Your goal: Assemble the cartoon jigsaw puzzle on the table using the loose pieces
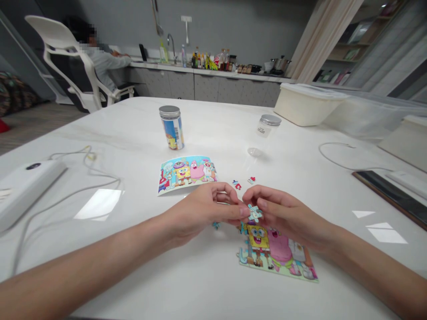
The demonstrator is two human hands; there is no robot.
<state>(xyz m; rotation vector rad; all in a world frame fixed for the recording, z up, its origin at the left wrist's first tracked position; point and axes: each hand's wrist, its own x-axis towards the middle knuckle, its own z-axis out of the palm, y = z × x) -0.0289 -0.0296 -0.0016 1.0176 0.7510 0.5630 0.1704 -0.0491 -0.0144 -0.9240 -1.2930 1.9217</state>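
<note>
A light-blue jigsaw piece (255, 214) is pinched at the fingertips of my left hand (216, 206). My right hand (283, 212) meets it from the other side, its thumb and curled fingers closed at the piece's edge. Just below lies the partly joined cartoon puzzle (280, 255), its upper right covered by my right hand. Loose pieces rest beyond my hands: a red and blue piece (237, 185) and a red and white piece (251, 180). Another blue piece (216, 226) shows under my left hand. Behind it lies a curled picture sheet (187, 174) with the same characters.
A cartoon-labelled jar (171, 128) with a metal lid stands farther back, and a clear jar (267, 126) to its right. White cables (76, 191) and a white power device (31, 189) lie left. Storage boxes (307, 104) stand back right. A person (106, 66) sits beyond the table.
</note>
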